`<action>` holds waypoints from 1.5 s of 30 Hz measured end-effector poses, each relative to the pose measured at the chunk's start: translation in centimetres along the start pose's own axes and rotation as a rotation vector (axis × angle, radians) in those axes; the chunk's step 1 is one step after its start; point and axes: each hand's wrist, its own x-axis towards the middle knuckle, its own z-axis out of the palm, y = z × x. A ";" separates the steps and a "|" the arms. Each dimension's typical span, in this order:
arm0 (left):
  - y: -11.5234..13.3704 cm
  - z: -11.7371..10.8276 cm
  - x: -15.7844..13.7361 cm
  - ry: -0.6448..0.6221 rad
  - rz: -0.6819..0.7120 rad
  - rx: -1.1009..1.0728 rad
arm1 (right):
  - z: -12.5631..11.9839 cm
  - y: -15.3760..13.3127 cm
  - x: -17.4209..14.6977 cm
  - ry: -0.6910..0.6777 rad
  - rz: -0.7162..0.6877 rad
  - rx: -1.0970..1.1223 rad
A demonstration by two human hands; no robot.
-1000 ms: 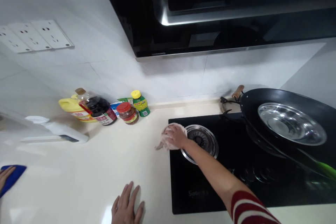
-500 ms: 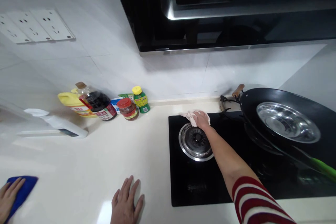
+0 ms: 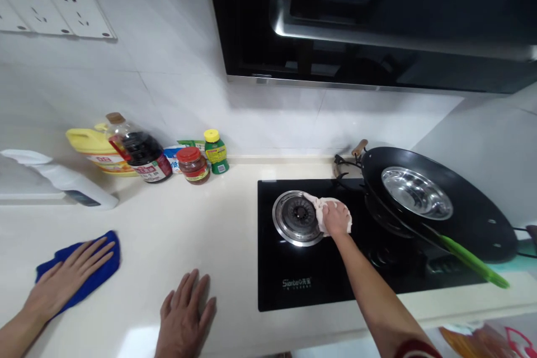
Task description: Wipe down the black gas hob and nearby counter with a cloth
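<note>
At centre right, the right hand [image 3: 336, 219] gripped a crumpled pale-pink cloth [image 3: 320, 217], whose loose corner risked snagging on the round steel-rimmed burner [image 3: 298, 213]; the left hand [image 3: 183, 316] lay open, lower centre.

Location type: kitchen. Identifying features: black range hood [image 3: 356, 64], upper right of frame; built-in cooktop [image 3: 310, 263], lower centre-right; wok [image 3: 474, 226] holding a metal basin [image 3: 417, 193], right; red-lidded jar [image 3: 193, 168], left of centre; wall sockets [image 3: 79, 8], upper left.

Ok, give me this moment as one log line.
Right hand: holds pale cloth beside burner | left hand: palm down on counter | co-worker's hand: on blue cloth | wok: bowl inside
</note>
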 end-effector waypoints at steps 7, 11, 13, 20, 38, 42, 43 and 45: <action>0.7 -0.8 0.4 -0.069 -0.048 0.001 | 0.3 0.6 -7.0 0.044 -0.031 0.018; 0.7 -1.0 0.5 -0.068 -0.050 -0.012 | 0.1 0.9 -10.2 0.099 -0.149 0.043; 0.7 -1.0 0.6 -0.066 -0.046 -0.017 | 0.2 0.7 -12.0 0.111 -0.222 0.071; 0.7 -1.0 0.6 -0.075 -0.052 -0.017 | 0.6 -4.9 -16.9 0.049 -0.499 0.257; 0.3 -0.3 0.1 -0.003 -0.017 -0.024 | 2.5 -18.7 -13.5 -0.158 -0.526 0.398; 0.3 0.2 0.1 0.012 -0.022 -0.038 | 3.1 -18.0 -17.6 -0.214 -0.641 0.400; 0.4 0.2 0.1 0.006 -0.020 -0.047 | 3.1 -17.7 -18.5 -0.235 -0.645 0.405; 0.3 0.2 0.1 0.007 -0.014 -0.065 | 3.1 -17.1 -20.0 -0.273 -0.650 0.456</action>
